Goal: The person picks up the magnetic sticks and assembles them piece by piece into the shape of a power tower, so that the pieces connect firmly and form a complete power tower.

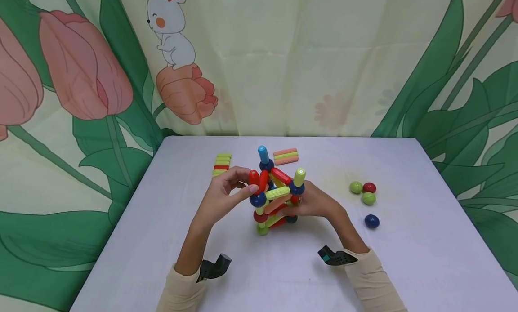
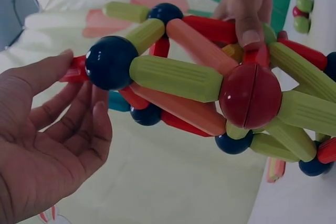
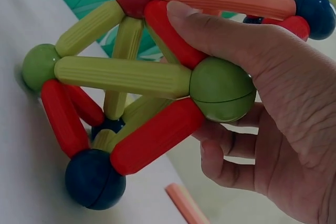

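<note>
A frame of coloured magnetic sticks and balls [image 1: 278, 192] stands on the table in the head view. My left hand [image 1: 227, 193] pinches a red stick [image 2: 77, 69] between thumb and fingers at a dark blue ball [image 2: 111, 63] on the upper left corner. My right hand [image 1: 317, 200] grips the frame's right side. In the right wrist view its thumb lies along a red stick [image 3: 173, 32], close to a green ball [image 3: 222, 89]. A blue stick [image 1: 263, 154] and a yellow-green stick [image 1: 299, 177] stand upright on top. Fingers hide part of the frame.
Yellow-green sticks [image 1: 223, 159] and a red stick [image 1: 221, 167] lie behind my left hand. Orange sticks [image 1: 286, 160] lie at the back. To the right sit green balls [image 1: 368, 198], a red ball [image 1: 369, 187] and a blue ball [image 1: 372, 221]. A printed curtain [image 1: 275, 69] hangs behind the table.
</note>
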The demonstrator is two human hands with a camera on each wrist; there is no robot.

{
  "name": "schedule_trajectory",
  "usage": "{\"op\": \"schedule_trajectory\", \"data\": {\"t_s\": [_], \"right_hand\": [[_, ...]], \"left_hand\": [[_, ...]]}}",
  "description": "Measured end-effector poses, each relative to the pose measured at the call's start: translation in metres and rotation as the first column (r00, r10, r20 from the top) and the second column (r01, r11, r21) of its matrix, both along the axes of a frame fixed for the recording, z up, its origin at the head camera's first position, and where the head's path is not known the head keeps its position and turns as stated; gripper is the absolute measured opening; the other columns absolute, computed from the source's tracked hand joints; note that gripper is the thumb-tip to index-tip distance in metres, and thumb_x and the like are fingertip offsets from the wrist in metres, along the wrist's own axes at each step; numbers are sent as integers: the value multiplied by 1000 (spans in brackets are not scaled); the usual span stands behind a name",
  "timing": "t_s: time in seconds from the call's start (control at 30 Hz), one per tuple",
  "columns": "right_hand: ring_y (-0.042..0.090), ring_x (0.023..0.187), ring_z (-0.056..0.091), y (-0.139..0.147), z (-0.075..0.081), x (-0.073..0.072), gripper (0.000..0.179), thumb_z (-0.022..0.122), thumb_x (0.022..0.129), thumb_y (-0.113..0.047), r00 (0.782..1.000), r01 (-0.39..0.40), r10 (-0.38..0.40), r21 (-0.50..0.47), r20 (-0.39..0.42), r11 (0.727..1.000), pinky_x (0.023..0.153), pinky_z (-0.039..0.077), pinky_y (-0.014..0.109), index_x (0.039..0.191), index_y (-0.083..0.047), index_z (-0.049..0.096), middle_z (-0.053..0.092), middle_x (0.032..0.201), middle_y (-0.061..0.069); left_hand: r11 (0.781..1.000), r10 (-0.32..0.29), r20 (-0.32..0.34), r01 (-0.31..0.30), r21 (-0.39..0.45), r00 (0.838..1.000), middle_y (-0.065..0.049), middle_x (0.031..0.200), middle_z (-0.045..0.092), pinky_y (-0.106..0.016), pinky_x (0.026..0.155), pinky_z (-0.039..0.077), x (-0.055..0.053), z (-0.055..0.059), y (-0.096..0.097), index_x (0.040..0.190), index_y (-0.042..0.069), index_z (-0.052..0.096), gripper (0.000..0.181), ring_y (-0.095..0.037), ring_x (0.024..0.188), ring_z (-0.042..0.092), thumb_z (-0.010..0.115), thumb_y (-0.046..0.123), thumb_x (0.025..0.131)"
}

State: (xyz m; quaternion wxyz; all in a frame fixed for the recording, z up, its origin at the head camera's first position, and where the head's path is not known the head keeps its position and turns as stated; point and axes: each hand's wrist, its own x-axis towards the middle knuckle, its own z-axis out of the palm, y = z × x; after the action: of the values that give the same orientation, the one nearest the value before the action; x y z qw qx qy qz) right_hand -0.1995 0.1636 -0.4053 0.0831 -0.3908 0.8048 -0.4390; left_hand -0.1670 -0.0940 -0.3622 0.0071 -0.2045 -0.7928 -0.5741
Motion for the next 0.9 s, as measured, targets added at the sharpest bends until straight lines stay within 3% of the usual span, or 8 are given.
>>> {"op": "schedule_trajectory", "data": {"t_s": [0.13, 0.27, 0.43, 0.57, 0.7, 0.9], "right_hand": [[18, 112, 65, -1, 6, 4, 60, 84, 76, -12, 999, 33, -32, 32, -30, 999, 95, 54, 41, 128, -4, 54, 69, 119, 2], [20, 112, 66, -3, 5, 4, 62, 85, 75, -13, 996, 57, -55, 32, -68, 998, 93, 55, 41, 129, -4, 54, 69, 119, 3], [21, 112, 66, -3, -10, -1, 64, 86, 75, -16, 991, 71, -71, 0, -110, 997, 92, 55, 42, 130, -7, 54, 69, 120, 3], [14, 113, 65, -1, -24, -8, 66, 86, 75, -25, 983, 116, -114, 4, -143, 993, 92, 55, 38, 131, -16, 54, 68, 121, -5], [11, 114, 64, -1, -31, -12, 70, 85, 75, -34, 975, 162, -160, -2, -155, 987, 90, 56, 37, 135, -18, 52, 66, 124, -9], [12, 112, 65, -4, -33, -11, 67, 83, 77, -33, 968, 206, -203, 10, -148, 978, 90, 56, 38, 135, -23, 52, 67, 122, -8]], "left_hand": [[993, -13, -80, 3, -118, 997, -3, 104, 69, -33, 84, 57, 4, -2, 1, 120, 11, 64, 38, -16, 100, 63, 75, 22, 86], [978, -22, -179, -16, -208, 984, 2, 104, 69, -34, 81, 58, 6, -1, 1, 122, 13, 65, 41, -12, 100, 62, 77, 26, 85], [965, -10, -278, -63, -253, 961, 1, 105, 69, -27, 79, 57, 7, 1, 3, 122, 12, 66, 42, -12, 99, 62, 77, 24, 84], [953, 29, -338, -128, -274, 941, -2, 107, 69, -25, 74, 57, 7, 1, 8, 121, 9, 67, 40, -16, 96, 65, 77, 21, 84], [947, 71, -347, -173, -272, 935, -4, 108, 67, -27, 75, 58, 4, -2, 12, 120, 9, 66, 38, -15, 97, 65, 76, 20, 85], [954, 106, -270, -175, -244, 957, -3, 109, 64, -30, 80, 59, -1, -7, 15, 115, 9, 67, 36, -15, 103, 64, 78, 22, 84]]}}
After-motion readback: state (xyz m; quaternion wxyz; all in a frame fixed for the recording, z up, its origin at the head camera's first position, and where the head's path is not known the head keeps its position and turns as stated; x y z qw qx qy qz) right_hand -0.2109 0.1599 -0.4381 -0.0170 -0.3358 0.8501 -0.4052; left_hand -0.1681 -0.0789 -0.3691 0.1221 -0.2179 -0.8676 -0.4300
